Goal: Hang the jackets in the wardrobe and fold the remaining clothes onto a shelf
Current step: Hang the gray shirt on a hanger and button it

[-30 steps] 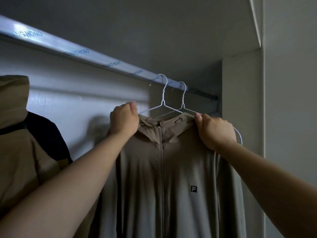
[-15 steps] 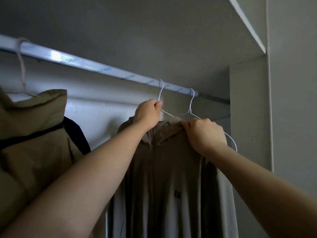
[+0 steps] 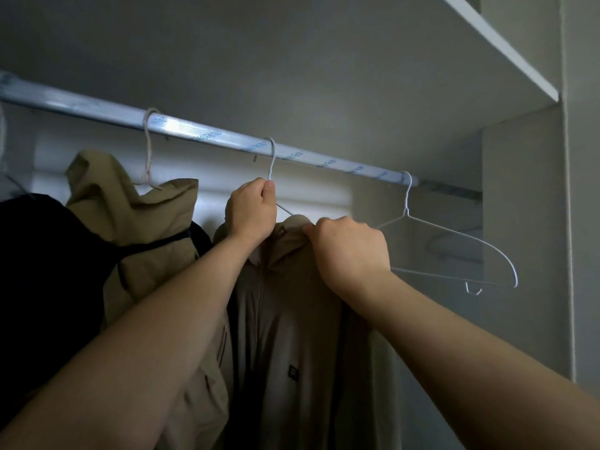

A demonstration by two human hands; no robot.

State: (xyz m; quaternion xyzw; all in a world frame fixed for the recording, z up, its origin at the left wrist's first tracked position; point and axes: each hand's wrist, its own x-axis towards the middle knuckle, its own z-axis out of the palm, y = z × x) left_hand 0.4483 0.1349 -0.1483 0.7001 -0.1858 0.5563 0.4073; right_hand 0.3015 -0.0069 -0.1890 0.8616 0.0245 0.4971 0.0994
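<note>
Head | left hand (image 3: 251, 211) fingers pinch hanger (image 3: 271, 160) neck | right hand (image 3: 350, 251) fingers grip jacket (image 3: 292, 319) collar

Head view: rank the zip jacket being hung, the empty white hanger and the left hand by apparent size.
1. zip jacket, clearly largest.
2. empty white hanger, judged by its outline.
3. left hand, gripping the jacket's hanger.

A metal hanging rail (image 3: 207, 135) (wrapped in clear film printed with blue lettering) runs across the dim recess beneath a pale shelf (image 3: 373, 60). Behind it the white back panel (image 3: 318, 198) catches the brightest light, and a grey side panel (image 3: 522, 222) closes the right.
</note>
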